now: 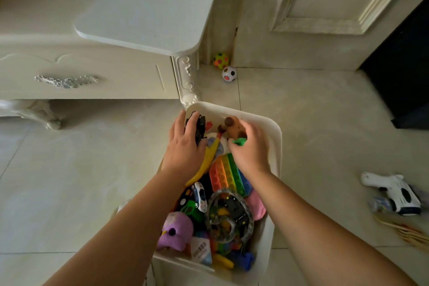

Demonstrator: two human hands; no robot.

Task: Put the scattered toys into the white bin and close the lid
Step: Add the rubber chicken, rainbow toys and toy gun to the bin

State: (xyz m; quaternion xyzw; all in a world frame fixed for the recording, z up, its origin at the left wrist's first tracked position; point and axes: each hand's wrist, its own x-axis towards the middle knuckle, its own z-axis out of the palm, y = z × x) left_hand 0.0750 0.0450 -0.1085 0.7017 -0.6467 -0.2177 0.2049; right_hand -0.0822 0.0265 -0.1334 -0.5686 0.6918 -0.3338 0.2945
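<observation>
The white bin point(276, 137) stands open on the floor below me, packed with toys. Both my hands reach into its far end. My left hand point(185, 146) grips a black toy car point(199, 126) over the bin's far left corner. My right hand point(250, 148) pinches a small green toy point(239, 141), beside a brown plush toy point(233, 126). Inside lie a rainbow pop pad point(228, 173), a yellow rubber chicken point(209, 160), a purple plush point(176, 231), small toy cars point(197, 199) and a grey ring point(228, 215). No lid is in view.
Two spotted balls, a green one point(221, 60) and a white one point(229, 74), lie on the floor by the door frame. A white toy gun point(394, 193) and wooden sticks point(406, 232) lie at the right. A cream cabinet point(92, 72) with a carved leg point(188, 81) stands left of the bin.
</observation>
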